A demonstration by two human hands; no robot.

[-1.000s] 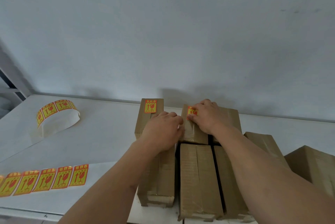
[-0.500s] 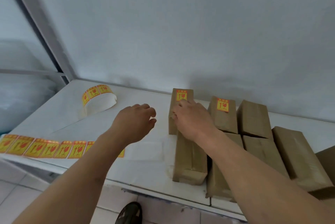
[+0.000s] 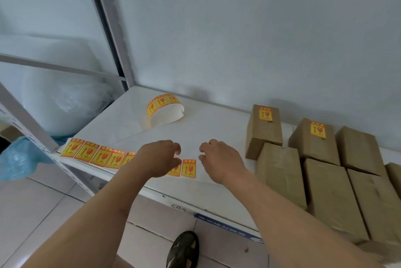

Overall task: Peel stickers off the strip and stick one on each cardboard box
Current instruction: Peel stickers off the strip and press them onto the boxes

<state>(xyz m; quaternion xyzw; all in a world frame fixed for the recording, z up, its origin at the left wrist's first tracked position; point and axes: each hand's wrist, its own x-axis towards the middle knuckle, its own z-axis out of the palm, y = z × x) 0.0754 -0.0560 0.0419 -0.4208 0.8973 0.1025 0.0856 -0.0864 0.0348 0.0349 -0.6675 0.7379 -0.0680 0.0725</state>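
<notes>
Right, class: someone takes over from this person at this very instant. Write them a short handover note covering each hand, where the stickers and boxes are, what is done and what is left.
Left hand: empty, fingers curled, over the flat sticker strip.
Right hand: empty, open, just right of the strip's end sticker.
The strip lies along the shelf's front edge; its curled end sits further back.
Done: two back-row boxes carry stickers, the far-left box and its neighbour.
Left: the third back-row box and the front-row boxes show bare tops. Peel the end sticker next.
</notes>
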